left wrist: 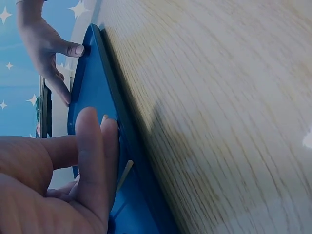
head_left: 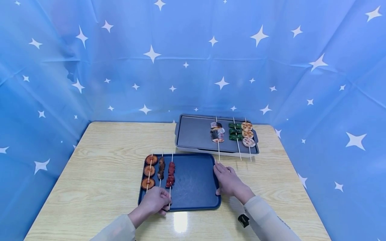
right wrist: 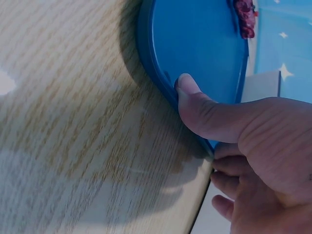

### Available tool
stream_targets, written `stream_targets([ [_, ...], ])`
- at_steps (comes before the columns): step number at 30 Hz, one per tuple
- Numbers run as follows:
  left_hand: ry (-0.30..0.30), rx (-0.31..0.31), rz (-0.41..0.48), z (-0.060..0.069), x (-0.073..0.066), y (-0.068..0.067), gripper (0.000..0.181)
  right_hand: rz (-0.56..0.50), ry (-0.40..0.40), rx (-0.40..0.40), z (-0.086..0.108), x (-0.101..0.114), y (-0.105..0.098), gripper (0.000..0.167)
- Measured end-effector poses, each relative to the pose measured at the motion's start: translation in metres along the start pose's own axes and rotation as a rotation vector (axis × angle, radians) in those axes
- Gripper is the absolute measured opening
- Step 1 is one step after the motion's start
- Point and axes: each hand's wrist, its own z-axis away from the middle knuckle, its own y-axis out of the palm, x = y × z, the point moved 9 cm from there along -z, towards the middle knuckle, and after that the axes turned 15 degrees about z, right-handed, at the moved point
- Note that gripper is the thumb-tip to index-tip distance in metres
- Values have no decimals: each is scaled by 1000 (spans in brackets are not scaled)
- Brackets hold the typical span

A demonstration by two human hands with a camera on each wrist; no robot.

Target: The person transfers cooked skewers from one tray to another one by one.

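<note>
My left hand (head_left: 155, 201) is at the near edge of the dark blue tray (head_left: 196, 180), its fingers pinching the bare stick of a red meat skewer (head_left: 170, 174). In the left wrist view, the fingers (left wrist: 90, 161) partly hide that stick. Left of it on the tray lie a brown meat skewer (head_left: 161, 167) and a mushroom-slice skewer (head_left: 149, 170). My right hand (head_left: 229, 180) grips the tray's right side. Its thumb (right wrist: 204, 109) lies over the rim in the right wrist view, while the other fingers stay outside.
Behind the blue tray stands a grey griddle plate (head_left: 193, 132). It carries a fish skewer (head_left: 217, 134), a green vegetable skewer (head_left: 235, 131) and a lotus-root skewer (head_left: 248, 134), their sticks reaching over its near edge. A starry blue curtain (head_left: 181, 77) surrounds the wooden table (head_left: 99, 167).
</note>
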Motion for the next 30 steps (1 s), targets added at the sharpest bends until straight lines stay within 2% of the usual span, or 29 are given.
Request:
stream_targets([
  [9, 20, -21, -94, -1, -3, -3, 4, 10, -6, -4, 1, 1, -2, 98],
  [19, 49, -45, -114, -1, -2, -5, 3, 11, -2, -5, 1, 0, -1, 98],
  [25, 65, -49, -125, 1, -6, -7, 9, 8, -1, -6, 1, 0, -1, 98],
  [30, 75, -56, -153, 3, -10, -13, 12, 13, -3, -6, 1, 0, -1, 98],
])
